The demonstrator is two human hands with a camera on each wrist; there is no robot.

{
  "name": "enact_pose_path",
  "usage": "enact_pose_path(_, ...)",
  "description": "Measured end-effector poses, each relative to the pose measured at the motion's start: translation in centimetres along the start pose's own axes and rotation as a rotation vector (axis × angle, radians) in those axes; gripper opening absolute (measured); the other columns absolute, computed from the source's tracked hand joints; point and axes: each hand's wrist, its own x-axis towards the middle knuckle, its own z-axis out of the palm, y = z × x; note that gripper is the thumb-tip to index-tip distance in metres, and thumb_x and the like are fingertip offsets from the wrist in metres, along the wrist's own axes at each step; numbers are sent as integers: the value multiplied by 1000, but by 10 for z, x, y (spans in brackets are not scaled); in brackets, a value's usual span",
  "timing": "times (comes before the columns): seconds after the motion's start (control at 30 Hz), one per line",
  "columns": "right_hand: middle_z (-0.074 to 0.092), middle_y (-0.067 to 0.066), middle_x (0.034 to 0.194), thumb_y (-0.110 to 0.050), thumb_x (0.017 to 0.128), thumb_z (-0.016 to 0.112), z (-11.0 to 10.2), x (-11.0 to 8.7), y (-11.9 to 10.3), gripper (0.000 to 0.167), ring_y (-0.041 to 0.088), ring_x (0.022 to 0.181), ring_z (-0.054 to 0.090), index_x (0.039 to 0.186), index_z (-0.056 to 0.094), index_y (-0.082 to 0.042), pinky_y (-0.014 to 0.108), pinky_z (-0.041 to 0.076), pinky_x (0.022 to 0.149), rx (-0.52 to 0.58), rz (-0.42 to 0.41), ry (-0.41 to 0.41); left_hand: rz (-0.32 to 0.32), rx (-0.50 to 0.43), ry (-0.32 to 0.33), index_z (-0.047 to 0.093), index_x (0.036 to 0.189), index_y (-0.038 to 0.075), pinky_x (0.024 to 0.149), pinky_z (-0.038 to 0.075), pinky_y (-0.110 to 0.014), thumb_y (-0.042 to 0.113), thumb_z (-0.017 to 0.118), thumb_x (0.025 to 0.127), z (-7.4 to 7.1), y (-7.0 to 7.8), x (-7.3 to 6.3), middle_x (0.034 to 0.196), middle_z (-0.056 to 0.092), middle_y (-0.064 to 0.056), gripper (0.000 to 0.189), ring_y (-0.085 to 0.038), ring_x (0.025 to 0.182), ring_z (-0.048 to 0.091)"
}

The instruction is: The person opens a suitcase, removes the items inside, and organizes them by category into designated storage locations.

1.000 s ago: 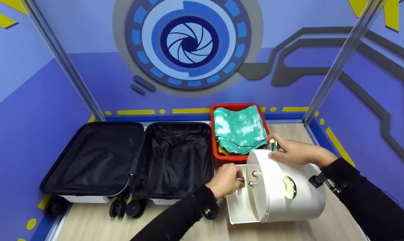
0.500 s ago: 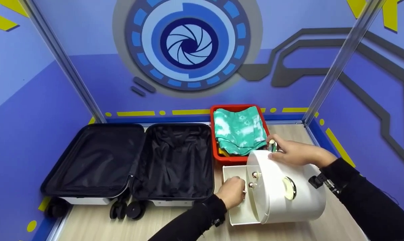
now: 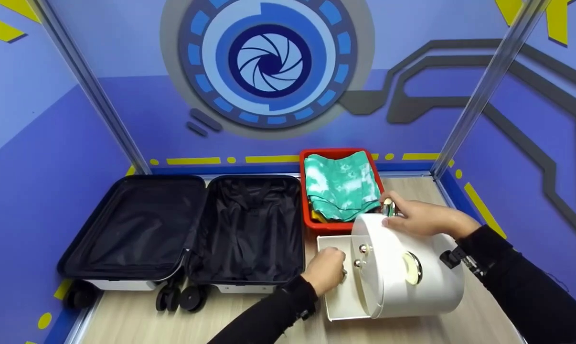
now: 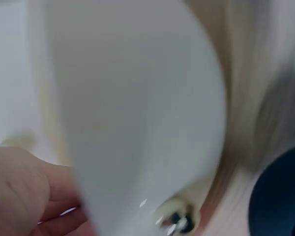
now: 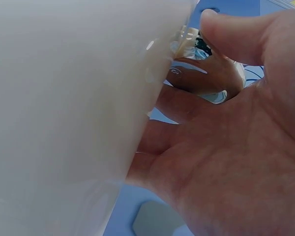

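Observation:
A white, rounded box [image 3: 412,272] lies on its side in the head view, with a shallow white tray [image 3: 336,308] jutting from its left end. On top, my right hand [image 3: 424,217] grips a shiny metal handle [image 3: 388,208]; thumb and fingers curl around the metal handle [image 5: 206,73] in the right wrist view. My left hand [image 3: 325,270] is over the tray, its fingers curled at a small shiny metal piece [image 3: 344,273], mostly hidden. In the left wrist view, a white panel [image 4: 142,113] covers some of the left fingers, and a metal knob [image 4: 179,221] shows nearby.
An open suitcase [image 3: 252,229] with black lining lies to the left, its wheels [image 3: 192,297] toward me. Behind the white box stands a red basket [image 3: 309,222] holding folded green and white cloth [image 3: 343,186]. Blue printed walls [image 3: 140,119] enclose the table [image 3: 140,317].
My left hand has moved a little toward me and into the tray, then slightly back to the left. The right hand and the white box stay in place.

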Motion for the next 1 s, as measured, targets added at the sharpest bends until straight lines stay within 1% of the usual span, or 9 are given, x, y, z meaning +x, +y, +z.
enact_pose_path(0.07,69,21,124,-40,114,60,0,1,0,48,30,111,70,151,36,-21,46,59,92,1,4,-3,-18,-64,-5,74,78,13,65,57,-32,7,81,84,-19,-2,-2,77,76,-2,10,-19,72,73)
enact_pose_path(0.13,69,24,127,-41,114,60,0,1,0,50,33,115,71,152,35,-21,50,60,94,-4,7,-5,-35,-122,11,79,88,12,72,60,-32,7,77,92,-31,-7,-5,86,79,-2,6,-19,80,76)
enact_pose_path(0.23,69,26,131,-41,114,59,0,0,1,50,36,120,71,153,35,-22,54,59,99,-15,15,-6,-45,-164,68,81,104,9,83,64,-36,9,70,100,-43,-15,-14,101,82,-5,12,-22,92,79)
enact_pose_path(0.33,69,26,132,-40,114,59,-1,0,0,49,36,120,70,153,35,-23,53,60,98,-11,24,-11,-46,-147,82,78,114,5,87,65,-40,5,65,99,-49,-17,-28,107,81,-9,19,-27,97,79)
enact_pose_path(0.53,68,25,129,-41,114,60,-1,0,0,49,32,112,70,152,35,-24,46,61,90,-3,44,-24,-41,-64,27,68,116,2,70,64,-43,-5,68,87,-44,-5,-56,102,75,-10,30,-32,83,78)
enact_pose_path(0.67,68,24,127,-41,114,60,-1,2,0,49,31,109,71,152,35,-24,43,61,88,-7,39,-21,-54,11,69,68,132,-4,71,66,-39,-7,73,82,-34,0,-66,113,77,-11,51,-32,83,80)
enact_pose_path(0.8,69,23,127,-39,114,60,0,1,-1,48,31,111,71,152,35,-24,46,61,91,-3,37,-17,-78,25,148,64,141,-8,72,67,-38,-10,73,80,-25,-1,-72,128,74,-15,61,-32,84,81)
enact_pose_path(0.9,69,23,128,-39,114,60,0,0,-2,49,32,112,71,153,35,-24,47,61,92,1,40,-20,-95,34,179,62,142,-10,70,66,-38,-11,72,81,-19,1,-75,131,73,-18,63,-32,82,81)
enact_pose_path(1.0,69,24,127,-39,114,60,-1,0,-2,49,32,110,71,153,35,-24,45,63,89,5,47,-21,-114,84,179,63,140,-12,68,66,-36,-10,75,80,-13,5,-76,125,76,-19,61,-31,79,80)
